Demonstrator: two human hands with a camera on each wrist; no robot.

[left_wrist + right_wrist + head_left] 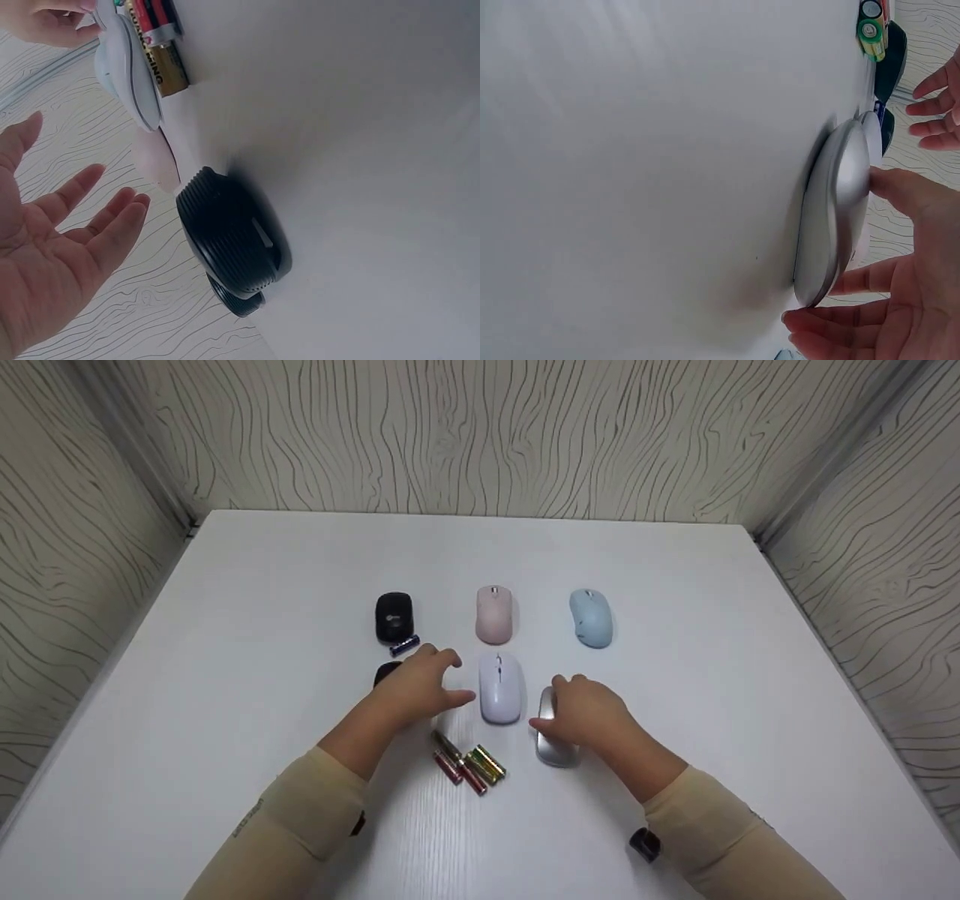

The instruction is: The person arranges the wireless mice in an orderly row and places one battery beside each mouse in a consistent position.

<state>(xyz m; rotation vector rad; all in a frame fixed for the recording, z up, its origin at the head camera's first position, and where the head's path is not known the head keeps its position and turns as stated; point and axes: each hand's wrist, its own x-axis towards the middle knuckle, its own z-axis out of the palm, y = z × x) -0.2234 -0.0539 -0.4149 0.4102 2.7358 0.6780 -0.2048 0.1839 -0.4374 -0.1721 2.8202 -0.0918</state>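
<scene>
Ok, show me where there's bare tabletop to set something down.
Bare table: left of the black mouse, right of the blue mouse, and the strip between the back wall and the pink mouse. Crowded: the middle, where the left hand, white mouse, right hand on the silver mouse, and batteries sit close together.

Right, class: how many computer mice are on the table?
6. Back row, left to right: far black mouse, pink mouse, blue mouse. Front row: near black mouse, mostly hidden in the head view; white mouse, middle; silver mouse, right, partly covered.
</scene>
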